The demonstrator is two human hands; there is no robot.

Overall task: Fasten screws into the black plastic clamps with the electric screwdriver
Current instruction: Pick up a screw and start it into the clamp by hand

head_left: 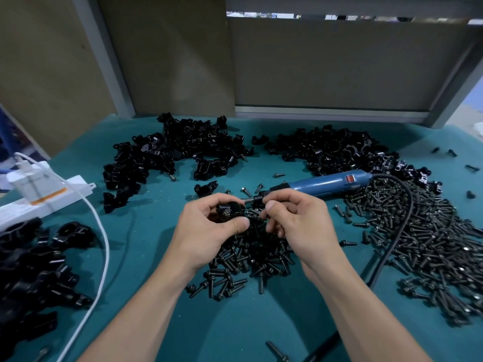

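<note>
From the head camera, the left hand (211, 228) has its fingers and thumb curled round a black plastic clamp (230, 211), held just above the teal mat (261, 327) with a metal screw head showing on the clamp's face. The right hand (295, 220) is just beside it, thumb pressed toward its curled forefinger. Whether they pinch a screw cannot be told, because the tips sit over dark parts.

Directly beneath and between both hands lies a heap of black screws (251, 257). Just beyond the right hand's knuckles, the blue electric screwdriver (332, 182) lies on the mat, its bit pointing at the clamp, and its black cord (402, 226) curves away past the right wrist. A larger spread of screws (431, 236) lies to the right of the right hand.

Beyond the left hand there is a pile of loose clamps (177, 150), and a second clamp pile (332, 150) lies beyond the right hand. Well to the left of the left forearm lie more clamps (34, 262), a white power strip (39, 202) and a white cable (103, 244).
</note>
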